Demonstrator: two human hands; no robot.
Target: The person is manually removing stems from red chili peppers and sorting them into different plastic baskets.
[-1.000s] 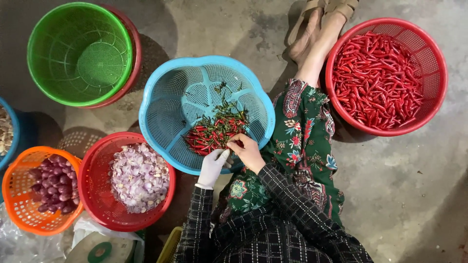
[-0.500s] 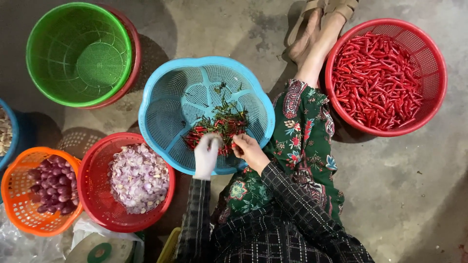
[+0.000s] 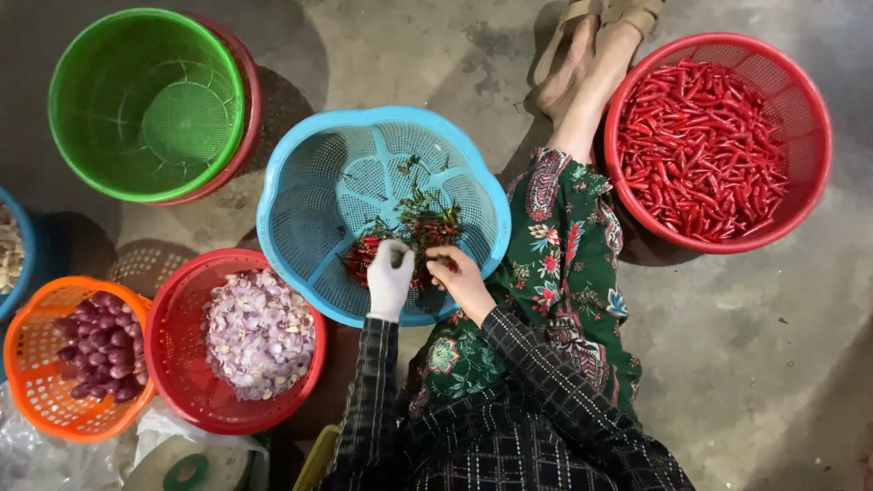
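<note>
A person seated on a concrete floor (image 3: 773, 345) works over a blue plastic basket (image 3: 300, 218) that holds a small heap of red chillies with green stems (image 3: 414, 232). Both hands reach into the basket's near side, just beside each other. The left hand (image 3: 391, 277), in a white glove, rests on the chillies with its fingers curled down; whether it grips one cannot be told. The bare right hand (image 3: 462, 280) pinches at a chilli at the edge of the heap, fingers bent together.

To the person's right, beyond a leg in green floral cloth (image 3: 564, 264), stands a red basket (image 3: 814, 118) heaped with stemless red chillies (image 3: 700, 150). On the left side, near the blue basket, a second red basket (image 3: 173, 364) carries peeled pale-purple shallots (image 3: 259, 332), and touching it an orange basket (image 3: 36, 400) holds unpeeled dark-red shallots (image 3: 100, 350). Above these, a green basket (image 3: 82, 82) sits nested inside another red one (image 3: 247, 109). The rim of a further blue basket (image 3: 25, 255) shows at the left edge. The person's sleeves are dark plaid (image 3: 536, 382).
</note>
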